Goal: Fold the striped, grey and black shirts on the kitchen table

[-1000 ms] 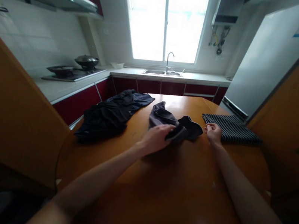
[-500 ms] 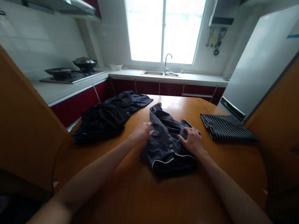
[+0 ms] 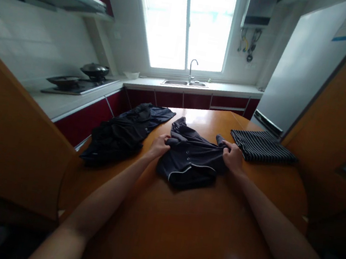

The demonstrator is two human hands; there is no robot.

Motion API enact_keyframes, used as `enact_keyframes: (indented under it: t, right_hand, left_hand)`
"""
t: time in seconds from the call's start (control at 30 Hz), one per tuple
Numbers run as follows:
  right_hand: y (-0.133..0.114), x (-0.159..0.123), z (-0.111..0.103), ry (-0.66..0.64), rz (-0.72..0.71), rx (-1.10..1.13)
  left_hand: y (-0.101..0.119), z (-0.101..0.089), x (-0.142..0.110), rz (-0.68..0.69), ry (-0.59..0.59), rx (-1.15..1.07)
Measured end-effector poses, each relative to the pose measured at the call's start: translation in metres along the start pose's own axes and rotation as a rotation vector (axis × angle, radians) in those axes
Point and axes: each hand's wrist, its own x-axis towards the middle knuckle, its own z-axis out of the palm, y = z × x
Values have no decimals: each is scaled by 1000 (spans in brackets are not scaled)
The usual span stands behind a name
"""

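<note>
A dark grey buttoned shirt (image 3: pixel 193 157) with white piping lies rumpled on the wooden table (image 3: pixel 176 231), its piped edge toward me. My left hand (image 3: pixel 159 145) pinches the shirt's left side, fingers closed on the cloth. On the opposite side my right hand (image 3: pixel 232 156) grips the fabric near a sleeve, thumb and fingers together. The cloth between both hands is drawn fairly wide, with creases running across it.
Dark crumpled clothes (image 3: pixel 119 134) lie at the table's left. A folded black-and-white striped cloth (image 3: pixel 262 146) rests at the right, close to my right hand. Beyond the table are a sink (image 3: pixel 185 83), a stove with pans (image 3: pixel 81 84) and a refrigerator (image 3: pixel 296 66).
My right hand has moved outward to the right and closed on the shirt's side. My left hand has shifted slightly up and left. The shirt is stretched wider, and its near edge sits farther away.
</note>
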Motion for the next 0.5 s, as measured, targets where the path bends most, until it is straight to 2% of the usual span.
enact_keyframes:
  t: [0.1,0.17,0.23,0.3,0.4,0.43,0.5]
  right_hand:
    - [-2,0,-6,26,-33,-35]
    - [-4,-3,-4,14,-36,-96]
    - [-1,-3,-1,-8,-31,-158]
    - [9,-2,2,-27,-16,-192]
    - [29,3,0,-52,57,-229]
    - [32,5,-1,-48,76,-250]
    - [31,5,-4,-6,53,-285]
  left_hand:
    - [-5,-23,8,18,220,113]
    - [-5,-30,11,24,291,161]
    - [-2,-30,10,10,224,108]
    - [3,-25,7,20,66,-39]
    - [8,-21,5,117,-169,-255]
    - [8,-22,5,138,-205,-264]
    - [5,-24,7,116,-183,-129]
